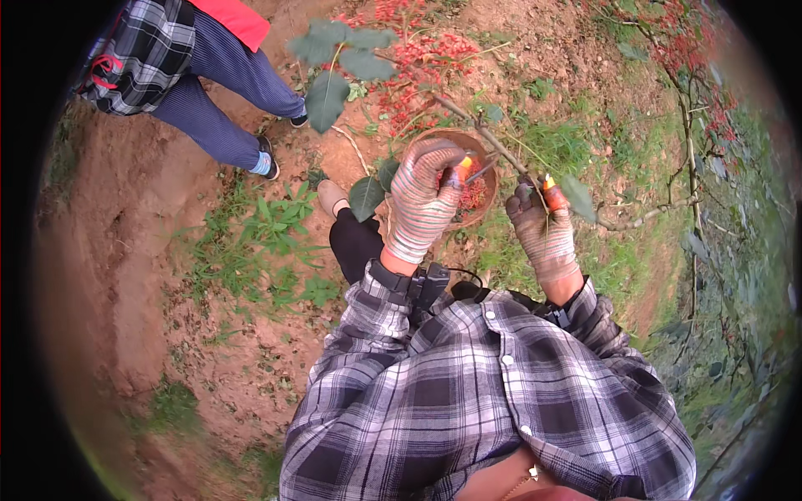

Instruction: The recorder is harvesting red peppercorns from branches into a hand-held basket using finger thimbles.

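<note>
My left hand (423, 200), in a striped knit glove, is raised over a round woven basket (493, 197), fingers curled towards the thumb. Small red berries (473, 195) lie inside the basket, partly hidden by this hand. Close to the left thumb is a short side twig (482, 171); whether the fingers hold it is unclear. My right hand (540, 216), gloved alike, grips a thin woody branch (504, 147) between thumb and fingers. Both thumbs bear orange-and-yellow tips. Clusters of red berries (423, 59) and broad green leaves (329, 97) are at the branch's far end.
Another person in striped trousers (222, 69) stands at the upper left. A berry-bearing shrub (692, 144) rises along the right side. Underfoot is reddish soil (138, 250) with patches of green weeds (276, 222). A pale cord (354, 150) runs near the basket.
</note>
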Tool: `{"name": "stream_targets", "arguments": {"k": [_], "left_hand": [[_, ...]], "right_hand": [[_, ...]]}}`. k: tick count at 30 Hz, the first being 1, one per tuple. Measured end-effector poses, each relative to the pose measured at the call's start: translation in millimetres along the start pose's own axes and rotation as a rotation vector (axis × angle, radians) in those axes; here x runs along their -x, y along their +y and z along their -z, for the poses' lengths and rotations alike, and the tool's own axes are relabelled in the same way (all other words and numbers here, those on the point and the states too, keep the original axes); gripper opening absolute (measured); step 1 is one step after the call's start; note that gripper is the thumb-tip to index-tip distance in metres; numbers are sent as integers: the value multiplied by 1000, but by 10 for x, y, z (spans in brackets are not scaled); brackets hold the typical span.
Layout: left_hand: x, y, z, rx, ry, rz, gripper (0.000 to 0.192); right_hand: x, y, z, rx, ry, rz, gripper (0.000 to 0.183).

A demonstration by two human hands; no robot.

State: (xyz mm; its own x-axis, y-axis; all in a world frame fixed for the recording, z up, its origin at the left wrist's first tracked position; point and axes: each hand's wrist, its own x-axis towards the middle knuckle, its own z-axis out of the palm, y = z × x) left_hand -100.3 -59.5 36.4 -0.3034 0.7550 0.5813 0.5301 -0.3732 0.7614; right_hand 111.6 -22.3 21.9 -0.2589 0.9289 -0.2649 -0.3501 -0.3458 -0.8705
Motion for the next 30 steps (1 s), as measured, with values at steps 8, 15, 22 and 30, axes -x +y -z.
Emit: {"name": "stream_targets", "arguments": {"k": [8, 15, 22, 30], "left_hand": [[-26, -239, -246, 555, -47, 434, 47], [-330, 344, -399, 599, -36, 283, 33], [-355, 291, -350, 307, -136, 118, 25], [-224, 284, -387, 635, -130, 297, 26]], "right_hand": [[-63, 5, 125, -737, -56, -180, 35], [51, -229, -114, -655, -249, -187, 70], [555, -1158, -273, 820, -1101, -239, 49], [84, -1068, -758, 1435, -159, 871, 36]]}}
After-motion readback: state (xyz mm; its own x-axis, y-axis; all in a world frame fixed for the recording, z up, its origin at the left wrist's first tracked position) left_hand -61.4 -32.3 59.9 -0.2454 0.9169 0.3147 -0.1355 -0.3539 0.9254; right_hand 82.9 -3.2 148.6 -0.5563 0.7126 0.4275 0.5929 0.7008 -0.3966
